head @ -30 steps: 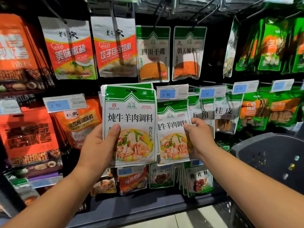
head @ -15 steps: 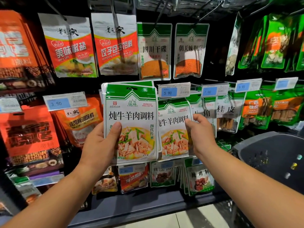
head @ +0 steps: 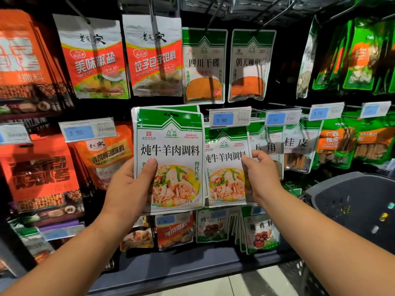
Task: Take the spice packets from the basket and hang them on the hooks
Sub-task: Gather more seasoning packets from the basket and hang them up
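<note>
My left hand (head: 130, 189) grips a small stack of green-and-white spice packets (head: 171, 146), thumb across the front, held up in front of the rack. Just to the right hangs a matching packet (head: 224, 167) under the 5.90 price tag (head: 229, 118). My right hand (head: 259, 174) pinches that hanging packet at its right edge, thumb on the front. The hook itself is hidden behind the tag and packets. The dark grey basket (head: 350, 201) sits at the lower right.
Rows of hanging packets fill the rack: orange-and-white ones (head: 94, 58) upper left, green ones (head: 361, 54) upper right, star anise and cinnamon packets (head: 299, 146) to the right. More packets (head: 260, 231) hang below. A dark shelf base (head: 192, 265) runs along the bottom.
Both hands have shifted slightly up and right along the rack. My right hand has slid a little higher on the hanging packet's edge.
</note>
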Motion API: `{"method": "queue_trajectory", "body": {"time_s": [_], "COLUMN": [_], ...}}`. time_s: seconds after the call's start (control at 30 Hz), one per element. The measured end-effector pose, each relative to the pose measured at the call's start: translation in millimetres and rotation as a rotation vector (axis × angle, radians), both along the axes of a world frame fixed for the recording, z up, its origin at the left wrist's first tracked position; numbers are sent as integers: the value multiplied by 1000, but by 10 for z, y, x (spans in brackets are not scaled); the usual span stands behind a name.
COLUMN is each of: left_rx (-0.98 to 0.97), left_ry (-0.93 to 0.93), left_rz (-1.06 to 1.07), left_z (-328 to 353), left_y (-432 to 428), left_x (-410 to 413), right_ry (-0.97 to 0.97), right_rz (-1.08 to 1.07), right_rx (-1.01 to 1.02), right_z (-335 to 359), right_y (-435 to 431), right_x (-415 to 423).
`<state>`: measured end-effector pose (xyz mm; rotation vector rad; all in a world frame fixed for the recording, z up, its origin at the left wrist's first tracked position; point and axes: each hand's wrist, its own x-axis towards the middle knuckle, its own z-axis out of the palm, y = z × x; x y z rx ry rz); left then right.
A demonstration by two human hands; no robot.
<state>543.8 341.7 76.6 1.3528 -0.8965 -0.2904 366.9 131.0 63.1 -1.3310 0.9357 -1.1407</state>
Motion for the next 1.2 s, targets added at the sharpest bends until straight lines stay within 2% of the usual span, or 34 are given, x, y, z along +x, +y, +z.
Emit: {"method": "queue_trajectory", "body": {"time_s": [0.37,0.8,1.0,1.2], "left_rx": [7,37,34,26], "left_ry": [32,52,121,127], "left_rz": [40,-6,-56,-69], "left_z": [-1,-74,-121,-112], "left_y": [12,-99,-116,-170], "left_x": [79,34,-44,-172], "right_ry": [64,394,376,149], "right_rz": [-20,-185,-143,143], "right_rx": [-53,-200,-285,-243], "right_z": [-113,-108,-63,123], "right_y": [-281,-439,-111,307], "right_x": [155,383,99,-101]}}
